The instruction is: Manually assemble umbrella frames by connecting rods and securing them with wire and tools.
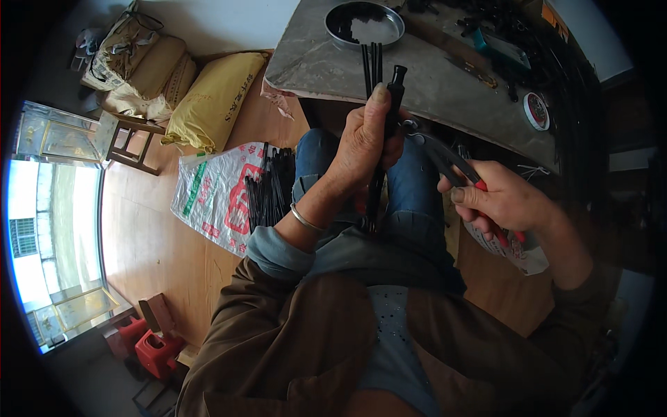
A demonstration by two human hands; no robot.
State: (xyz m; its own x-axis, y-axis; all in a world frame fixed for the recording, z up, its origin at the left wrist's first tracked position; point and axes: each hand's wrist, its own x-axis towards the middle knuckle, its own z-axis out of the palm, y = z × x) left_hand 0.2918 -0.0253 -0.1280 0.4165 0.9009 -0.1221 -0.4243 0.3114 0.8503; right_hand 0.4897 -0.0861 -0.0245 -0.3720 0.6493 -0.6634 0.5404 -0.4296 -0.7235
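Observation:
My left hand [358,146] is closed around several thin black rods [372,66] and a thicker black tube [397,87] with a flared end, all roughly upright above my knees. The lower ends run down below the hand toward my lap. My right hand [495,198] grips a pair of pliers [446,158] with black and red handles. The pliers' head lies close to the thicker tube, beside my left fingers. I cannot tell whether the jaws touch the tube or pinch something small there.
Ahead stands a grey table [319,73] bearing a metal bowl [365,40] of small black pieces, a round tin [536,111] and a teal box [501,48]. More black rods [271,187] lie on a white printed sack [208,198] at left. Beyond it are a yellow sack [215,101] and a red stool [156,353].

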